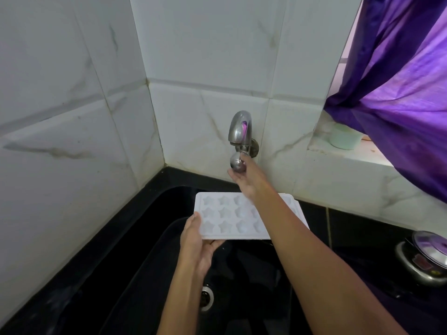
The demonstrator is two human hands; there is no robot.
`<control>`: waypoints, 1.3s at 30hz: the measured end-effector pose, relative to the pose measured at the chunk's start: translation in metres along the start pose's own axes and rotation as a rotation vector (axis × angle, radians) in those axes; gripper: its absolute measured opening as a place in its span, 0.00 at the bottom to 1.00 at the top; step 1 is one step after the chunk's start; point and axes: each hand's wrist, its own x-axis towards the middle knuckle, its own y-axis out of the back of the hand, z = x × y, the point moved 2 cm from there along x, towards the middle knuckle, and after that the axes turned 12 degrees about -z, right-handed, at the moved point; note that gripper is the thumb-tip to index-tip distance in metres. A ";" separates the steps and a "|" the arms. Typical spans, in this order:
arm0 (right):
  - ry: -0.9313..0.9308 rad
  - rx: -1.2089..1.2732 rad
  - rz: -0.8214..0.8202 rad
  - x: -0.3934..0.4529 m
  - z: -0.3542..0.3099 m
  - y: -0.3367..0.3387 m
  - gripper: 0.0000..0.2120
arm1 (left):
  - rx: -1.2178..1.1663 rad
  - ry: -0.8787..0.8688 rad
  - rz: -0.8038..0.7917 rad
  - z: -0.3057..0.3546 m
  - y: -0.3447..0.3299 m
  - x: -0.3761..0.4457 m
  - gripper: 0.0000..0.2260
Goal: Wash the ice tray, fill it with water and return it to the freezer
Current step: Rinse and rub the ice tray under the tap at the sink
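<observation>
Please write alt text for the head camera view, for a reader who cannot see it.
A person's left hand holds a white ice tray with star-shaped moulds over a black sink, while the right hand touches the knob of a steel wall tap. No water is visible.
</observation>
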 end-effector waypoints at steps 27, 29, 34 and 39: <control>0.273 -1.761 -0.152 -0.090 0.089 -0.013 0.30 | -0.055 0.011 0.042 -0.017 0.012 -0.002 0.16; 0.229 -1.917 -0.319 -0.101 0.101 -0.007 0.27 | -0.065 0.016 0.063 -0.019 0.016 -0.005 0.16; -0.011 -2.084 -0.187 -0.098 0.083 0.034 0.35 | -0.105 -0.008 0.113 -0.016 0.027 -0.009 0.16; -0.201 -1.981 0.212 -0.097 0.074 0.050 0.39 | -0.096 -0.003 0.102 -0.024 0.022 -0.018 0.14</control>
